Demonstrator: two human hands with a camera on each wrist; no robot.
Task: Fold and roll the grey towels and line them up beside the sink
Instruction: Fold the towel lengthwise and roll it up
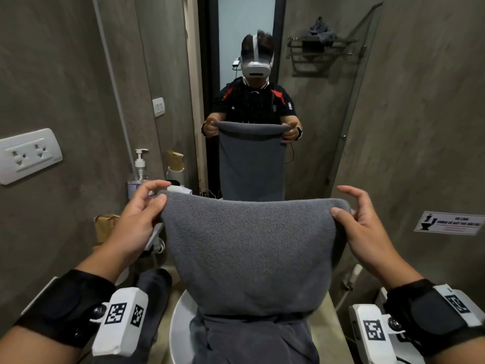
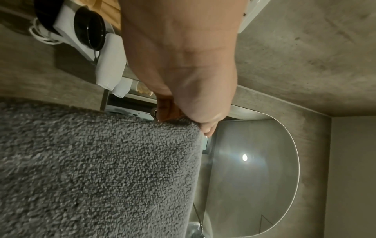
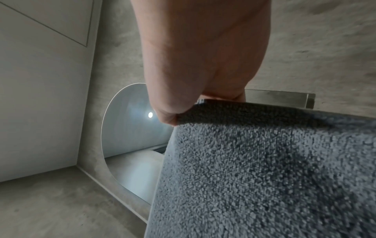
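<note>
I hold a grey towel (image 1: pixel 249 248) up in front of the mirror, stretched between both hands. My left hand (image 1: pixel 147 206) pinches its top left corner between thumb and fingers; the wrist view shows the thumb on the towel's (image 2: pixel 97 169) edge. My right hand (image 1: pixel 351 214) pinches the top right corner, thumb pressed on the fabric (image 3: pixel 264 169), index finger raised. The towel hangs folded double over the white sink (image 1: pixel 181 324). More grey towel (image 1: pixel 252 340) lies bunched in the basin below. A dark rolled towel (image 1: pixel 154 287) lies left of the sink.
A pump bottle (image 1: pixel 139 169), a white cup and a paper bag (image 1: pixel 105 227) stand at the back left of the counter. Wall sockets (image 1: pixel 29 156) sit on the left wall. The mirror (image 1: pixel 252 101) ahead reflects me. A toilet sign (image 1: pixel 448 223) is on the right wall.
</note>
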